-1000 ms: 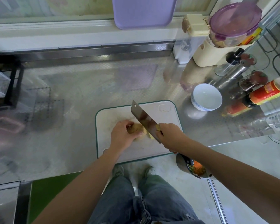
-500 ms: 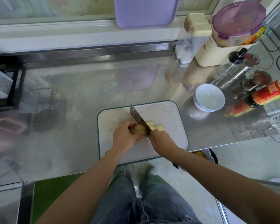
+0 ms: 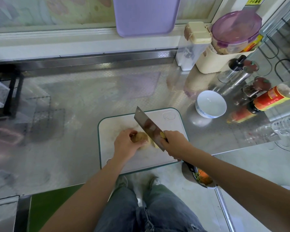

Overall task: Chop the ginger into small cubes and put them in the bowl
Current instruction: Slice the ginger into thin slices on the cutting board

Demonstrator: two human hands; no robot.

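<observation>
Head view. The ginger (image 3: 141, 138), a tan knob with most of its bulk uncut, lies near the middle of the white cutting board (image 3: 174, 121), which sits at the front edge of the steel counter (image 3: 74, 114). The left hand (image 3: 126, 144) grips the ginger, fingers curled over its top and left side. The right hand (image 3: 174, 143) is wrapped round the handle of the cleaver (image 3: 149, 126); the blade slants over the right end of the ginger, and whether its edge touches the board cannot be told. A few pale yellow slices (image 3: 153, 144) lie just beside the blade, partly hidden by it. The bowl (image 3: 199, 113) stands on the counter to the right of the board, apart from it, and no ginger shows inside.

Progress, as judged: slicing is at an early stage. No cubes are visible, so the rest of the slicing, the cross-cutting into cubes and the transfer to the bowl all remain.
</observation>
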